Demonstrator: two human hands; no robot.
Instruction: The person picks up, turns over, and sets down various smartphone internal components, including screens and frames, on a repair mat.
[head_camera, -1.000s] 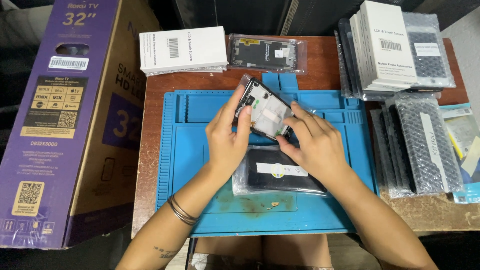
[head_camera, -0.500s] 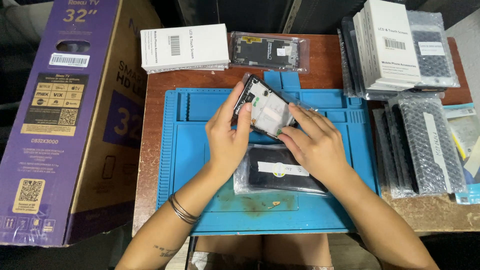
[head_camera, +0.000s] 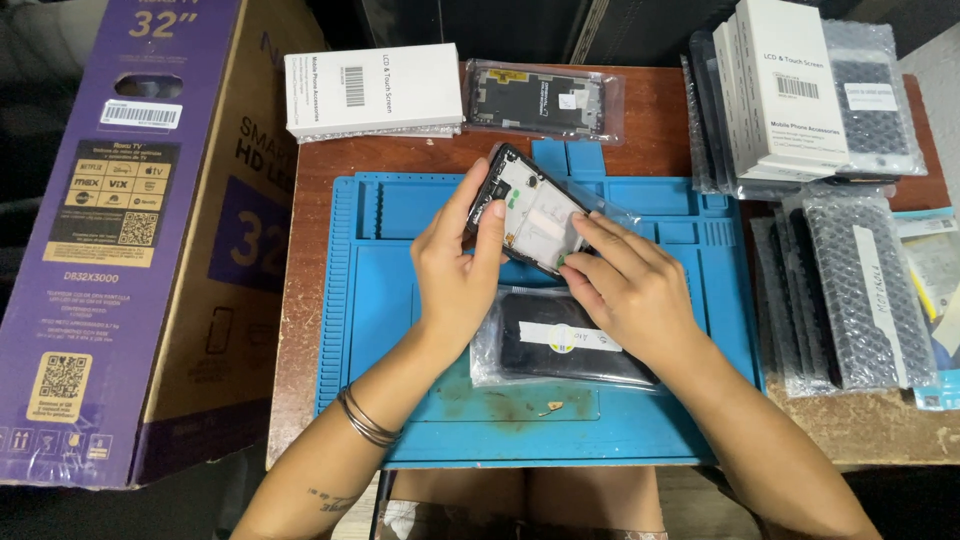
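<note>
We see two hands holding one phone screen part (head_camera: 532, 215) up over a blue mat (head_camera: 400, 300). The left hand (head_camera: 455, 270) is closed on the part's left side, with the thumb on its front and the fingers curled round the edge. The right hand (head_camera: 625, 290) grips the part's lower right end, fingertips pinched on it. The part is tilted, and some clear plastic wrap sticks out past the right hand's fingers. Just under both hands, a black phone in a clear bag (head_camera: 560, 345) lies flat on the mat. Beyond the left hand, a white box (head_camera: 372, 90) sits next to a bagged phone frame (head_camera: 540, 100). Off past the right hand are bubble-wrap packs (head_camera: 860, 290).
</note>
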